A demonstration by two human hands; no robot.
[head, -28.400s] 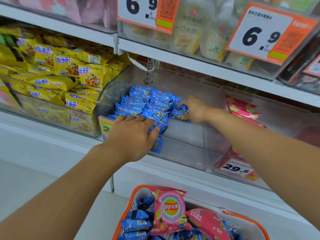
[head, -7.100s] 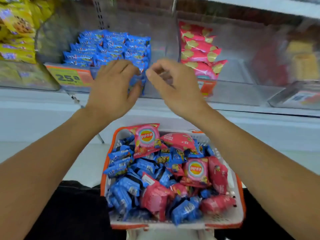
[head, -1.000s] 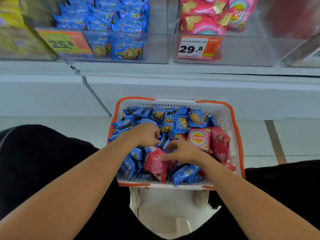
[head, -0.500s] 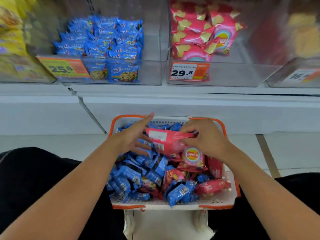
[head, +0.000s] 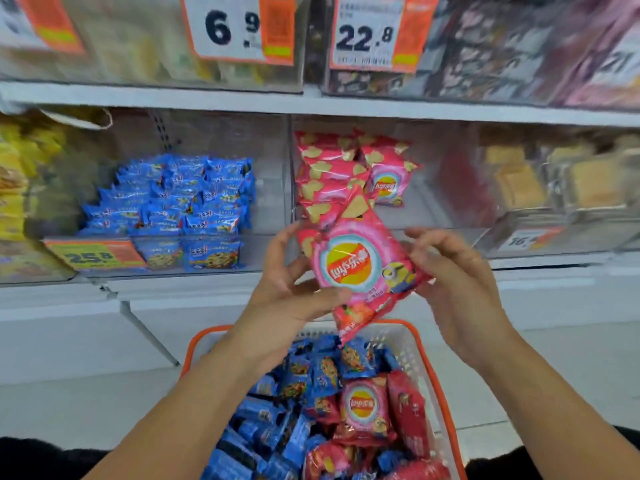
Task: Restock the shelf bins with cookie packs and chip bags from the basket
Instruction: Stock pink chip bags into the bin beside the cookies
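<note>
Facing a shelf point(head: 311, 109) of clear bins, with the basket point(head: 420, 344) low at 6 o'clock, loaded with blue cookie packs point(head: 311, 375) and more pink chip bags. At 12 o'clock from the hands, the chip bin point(head: 429, 216): pink bags stacked along its left side, bare floor at the right and front. At 10 o'clock, the cookie bin point(head: 270, 168), well stocked in rows. Between basket and chip bin, held up in the air, one chip bag point(head: 356, 268), logo toward the camera, tilted with its top corner toward 12 and its tail toward 6. Left hand point(head: 291, 289) at the bag's 9 o'clock edge, thumb across the lower front and fingers curled behind, gripping it. Right hand point(head: 457, 275) at the 3 o'clock edge, fingers loosely bent and spread; fingertips at the bag's edge, but a true pinch cannot be told through the blur. Step in hand, by the look of it: carrying this bag up into the chip bin. Best done by squaring the bag first, logo forward and upright to match the one standing at the bin's 1 o'clock, then lifting over the front wall and sliding in beside the stack, not on top of it. Worth keeping the grip light at the edges: an air-filled, slippery bag, easily crushed. Worth minding the stack too, since a nudge could topple it.
</note>
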